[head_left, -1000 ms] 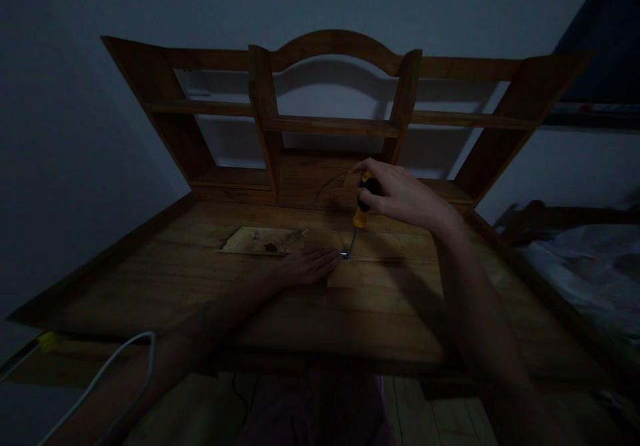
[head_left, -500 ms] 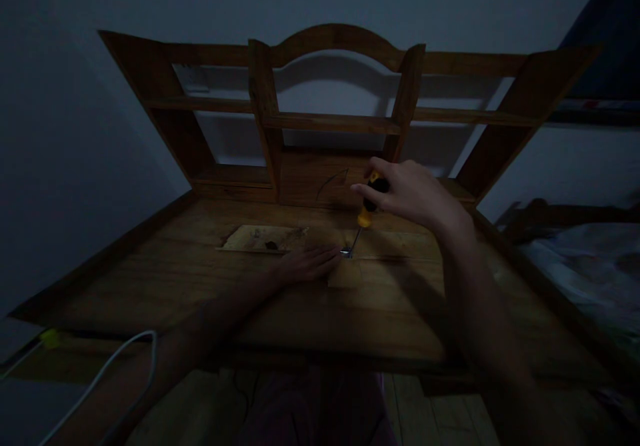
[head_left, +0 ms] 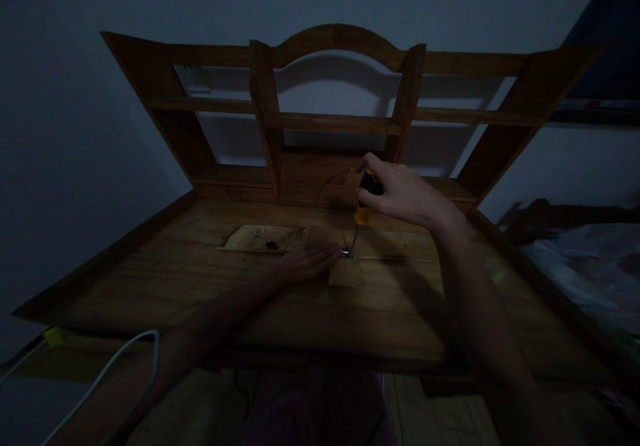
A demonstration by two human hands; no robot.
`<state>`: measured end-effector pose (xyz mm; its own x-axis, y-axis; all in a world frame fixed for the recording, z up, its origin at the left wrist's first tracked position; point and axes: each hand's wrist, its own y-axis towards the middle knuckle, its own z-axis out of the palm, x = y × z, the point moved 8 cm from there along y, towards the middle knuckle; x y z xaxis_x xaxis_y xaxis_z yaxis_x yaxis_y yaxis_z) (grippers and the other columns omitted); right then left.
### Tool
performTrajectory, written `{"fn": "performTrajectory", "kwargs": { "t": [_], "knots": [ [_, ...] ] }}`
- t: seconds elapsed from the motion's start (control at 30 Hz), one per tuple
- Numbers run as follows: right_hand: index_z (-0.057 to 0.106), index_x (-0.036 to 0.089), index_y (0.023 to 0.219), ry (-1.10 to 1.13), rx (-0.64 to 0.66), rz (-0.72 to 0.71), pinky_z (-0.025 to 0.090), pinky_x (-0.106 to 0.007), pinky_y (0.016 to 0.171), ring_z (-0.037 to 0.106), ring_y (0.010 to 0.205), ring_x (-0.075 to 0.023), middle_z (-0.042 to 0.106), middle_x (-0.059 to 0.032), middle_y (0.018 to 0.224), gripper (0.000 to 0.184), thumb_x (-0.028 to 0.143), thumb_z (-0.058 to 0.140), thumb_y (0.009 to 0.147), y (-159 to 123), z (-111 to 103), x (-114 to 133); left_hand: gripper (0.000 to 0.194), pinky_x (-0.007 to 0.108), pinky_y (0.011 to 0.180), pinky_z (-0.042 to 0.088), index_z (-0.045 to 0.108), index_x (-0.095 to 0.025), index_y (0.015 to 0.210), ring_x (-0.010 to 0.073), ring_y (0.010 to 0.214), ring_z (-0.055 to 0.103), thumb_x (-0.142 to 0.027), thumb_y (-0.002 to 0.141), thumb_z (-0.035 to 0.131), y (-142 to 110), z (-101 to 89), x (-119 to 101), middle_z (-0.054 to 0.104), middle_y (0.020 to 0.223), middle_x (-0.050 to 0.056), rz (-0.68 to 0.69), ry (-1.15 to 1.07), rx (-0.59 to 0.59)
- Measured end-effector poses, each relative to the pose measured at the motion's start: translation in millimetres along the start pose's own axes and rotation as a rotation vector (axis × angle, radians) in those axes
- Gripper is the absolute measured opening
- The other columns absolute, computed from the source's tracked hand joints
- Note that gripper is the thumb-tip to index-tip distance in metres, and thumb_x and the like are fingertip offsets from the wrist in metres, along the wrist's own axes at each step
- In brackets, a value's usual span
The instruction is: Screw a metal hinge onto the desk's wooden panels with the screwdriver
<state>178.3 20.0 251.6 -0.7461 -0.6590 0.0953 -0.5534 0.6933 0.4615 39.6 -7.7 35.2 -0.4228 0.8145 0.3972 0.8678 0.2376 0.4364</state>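
My right hand (head_left: 403,193) is wrapped round the black-and-yellow handle of a screwdriver (head_left: 362,215). Its shaft slants down to a small shiny metal piece (head_left: 347,253), perhaps a hinge; the tip is too small to make out. My left hand (head_left: 310,262) lies flat with fingers stretched out, its fingertips touching that metal piece from the left. Beneath the metal sits a small pale wooden block or panel (head_left: 345,274) on the wooden desk top (head_left: 390,319).
Behind rises a wooden shelf unit (head_left: 333,123) against the wall. A rough-edged pale strip (head_left: 257,238) with a dark hole lies left of my hands. A thin curved wire (head_left: 333,181) shows at the back. A white cable (head_left: 115,356) crosses my left forearm. Plastic-like bags (head_left: 590,273) stand right.
My right hand has shifted slightly left, its fingers changing position on the screwdriver handle, which stands a little more upright. My left hand stays in place.
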Motion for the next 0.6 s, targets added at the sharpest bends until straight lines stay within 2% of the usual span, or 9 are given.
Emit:
{"fn": "performTrajectory", "kwargs": {
  "t": [0.1, 0.2, 0.27, 0.43, 0.5, 0.6],
  "knots": [
    [0.051, 0.022, 0.118, 0.139, 0.059, -0.077, 0.043, -0.031, 0.074, 0.062, 0.086, -0.0216, 0.067, -0.0056, 0.104, 0.032, 0.034, 0.055, 0.089, 0, 2, 7, 0.046, 0.036, 0.105, 0.048, 0.035, -0.012, 0.146, 0.0223, 0.135, 0.048, -0.011, 0.101, 0.037, -1, 0.5, 1, 0.049, 0.145, 0.016, -0.001, 0.001, -0.012],
    [0.053, 0.021, 0.109, 0.062, 0.039, -0.018, 0.041, -0.031, 0.068, 0.062, 0.077, -0.0225, 0.066, -0.0049, 0.086, 0.03, 0.046, 0.053, 0.092, -2, -2, 6, 0.045, 0.036, 0.105, 0.048, 0.036, -0.011, 0.146, 0.0224, 0.135, 0.048, -0.012, 0.101, 0.037, 0, -5.0, 0, 0.051, 0.144, 0.016, -0.012, -0.01, -0.02],
    [0.054, 0.02, 0.104, 0.017, 0.022, 0.015, 0.04, -0.031, 0.067, 0.062, 0.076, -0.0232, 0.065, -0.0056, 0.083, 0.031, 0.049, 0.051, 0.093, -3, -6, 5, 0.043, 0.036, 0.109, 0.045, 0.039, -0.01, 0.144, 0.0229, 0.137, 0.046, -0.011, 0.101, 0.037, 1, -8.9, -1, 0.05, 0.145, 0.016, -0.01, -0.018, -0.01],
    [0.052, 0.021, 0.116, 0.163, 0.087, -0.087, 0.043, -0.028, 0.071, 0.063, 0.084, -0.0192, 0.066, -0.0068, 0.108, 0.027, 0.033, 0.053, 0.092, -3, -4, 14, 0.039, 0.035, 0.111, 0.043, 0.046, -0.004, 0.137, 0.0244, 0.139, 0.042, -0.01, 0.099, 0.04, 5, -15.1, -5, 0.054, 0.141, 0.019, 0.039, -0.009, -0.055],
    [0.054, 0.021, 0.111, 0.107, 0.065, -0.046, 0.042, -0.029, 0.068, 0.063, 0.078, -0.0193, 0.068, -0.006, 0.098, 0.025, 0.039, 0.05, 0.095, -1, -4, 9, 0.039, 0.035, 0.111, 0.044, 0.047, -0.004, 0.137, 0.0239, 0.139, 0.042, -0.01, 0.099, 0.041, 5, -12.8, -6, 0.054, 0.14, 0.019, 0.043, -0.001, -0.06],
    [0.055, 0.02, 0.1, -0.034, 0.022, 0.078, 0.039, -0.03, 0.061, 0.06, 0.067, -0.0217, 0.064, -0.0039, 0.074, 0.037, 0.056, 0.048, 0.094, 1, -5, -5, 0.042, 0.035, 0.111, 0.044, 0.044, -0.008, 0.14, 0.0221, 0.14, 0.04, -0.011, 0.098, 0.043, 4, -6.8, -4, 0.052, 0.143, 0.018, 0.007, -0.011, -0.032]
  ]
}}
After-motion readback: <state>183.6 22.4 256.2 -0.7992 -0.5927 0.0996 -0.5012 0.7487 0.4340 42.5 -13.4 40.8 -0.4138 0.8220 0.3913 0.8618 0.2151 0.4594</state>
